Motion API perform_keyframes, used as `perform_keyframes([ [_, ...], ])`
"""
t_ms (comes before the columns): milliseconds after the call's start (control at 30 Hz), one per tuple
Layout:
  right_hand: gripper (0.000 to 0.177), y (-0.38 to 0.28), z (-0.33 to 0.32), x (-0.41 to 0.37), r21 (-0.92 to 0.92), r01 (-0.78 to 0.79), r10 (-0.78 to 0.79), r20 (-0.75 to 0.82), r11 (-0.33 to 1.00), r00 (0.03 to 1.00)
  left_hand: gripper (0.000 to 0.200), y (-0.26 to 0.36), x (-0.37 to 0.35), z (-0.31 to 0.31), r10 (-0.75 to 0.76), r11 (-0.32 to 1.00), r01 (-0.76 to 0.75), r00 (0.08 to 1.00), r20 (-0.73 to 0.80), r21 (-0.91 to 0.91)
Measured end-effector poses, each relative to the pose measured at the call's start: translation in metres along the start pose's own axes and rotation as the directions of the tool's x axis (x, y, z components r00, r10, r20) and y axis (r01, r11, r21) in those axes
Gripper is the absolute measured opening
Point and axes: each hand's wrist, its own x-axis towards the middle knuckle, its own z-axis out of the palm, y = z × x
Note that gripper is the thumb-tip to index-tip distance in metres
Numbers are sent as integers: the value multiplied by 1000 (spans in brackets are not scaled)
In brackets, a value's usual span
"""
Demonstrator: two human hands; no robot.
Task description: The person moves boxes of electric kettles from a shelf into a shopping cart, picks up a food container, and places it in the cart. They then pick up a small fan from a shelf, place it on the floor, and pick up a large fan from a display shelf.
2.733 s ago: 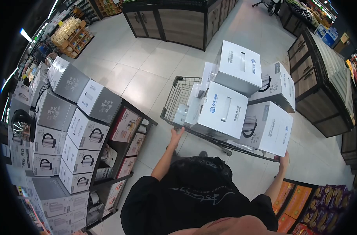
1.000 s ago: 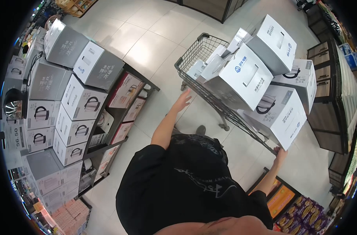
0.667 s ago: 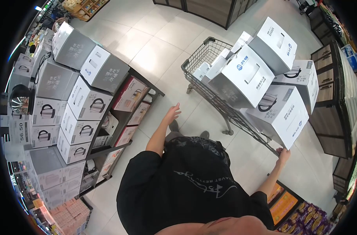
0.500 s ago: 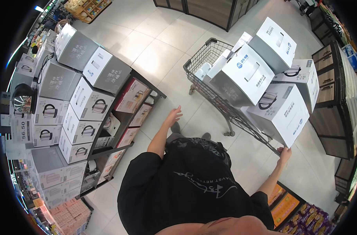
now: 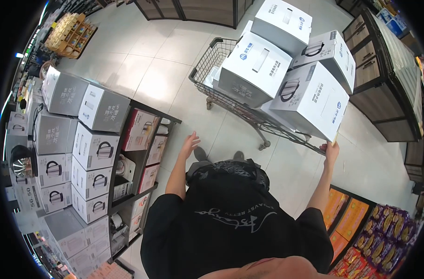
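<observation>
A wire shopping cart (image 5: 200,76) stands ahead and to the right, loaded with large white-and-grey kettle boxes (image 5: 253,69). My right hand (image 5: 331,152) is closed around the cart's near right end, just below the corner of the nearest kettle box (image 5: 314,100). Hanging free in the air, my left hand (image 5: 190,144) has its fingers apart and holds nothing. It is nearest to a dark display shelf (image 5: 151,111) on the left.
Stacked kettle boxes (image 5: 93,149) cover the left display, with red-and-white boxes (image 5: 140,130) beneath. Wood-fronted cabinets (image 5: 374,88) line the right side. Packaged snacks (image 5: 388,230) lie at the lower right. A wooden rack (image 5: 72,39) stands far left.
The cart and its boxes now appear farther up and left, with my right hand still on it. The left display has slid left and down in view. My left hand remains free.
</observation>
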Motion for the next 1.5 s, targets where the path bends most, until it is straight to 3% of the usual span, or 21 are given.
perform_keyframes([
  [200,18,-2,4,-5,53,13,-11,-37,998,999,81,-8,-9,0,-53,998,53,998,14,20],
  [500,25,3,6,-2,97,78,-71,-73,992,995,73,-9,-10,13,-51,998,49,998,27,47],
  [733,32,5,10,1,-29,135,-138,-151,990,979,72,1,-15,37,-11,997,9,1000,25,82],
  [967,37,12,6,4,-114,209,-229,-202,971,952,59,11,-6,51,-3,994,-2,999,51,110],
  [1100,40,27,3,9,-185,256,-304,-313,949,900,56,26,7,44,19,995,-27,996,83,96],
  [1200,52,36,-2,11,192,150,-58,-415,970,908,52,47,19,28,36,997,-43,995,93,66],
  [1300,59,24,21,-29,687,51,327,-409,725,852,50,73,38,1,59,997,-64,994,97,44],
  [1367,60,60,42,-44,589,-119,425,-416,800,804,49,94,55,-19,71,997,-74,992,104,29],
  [1400,55,83,61,-57,595,-264,554,-379,759,741,49,107,63,-29,81,996,-85,991,103,30],
  [1433,49,104,84,-73,564,-451,664,-251,692,705,48,121,71,-41,92,995,-95,991,99,29],
  [1467,41,159,85,-79,553,-668,657,263,497,707,48,136,79,-53,104,994,-107,990,94,26],
  [1500,39,132,146,-102,438,-808,833,203,393,515,47,153,89,-66,135,991,-136,988,77,17],
])
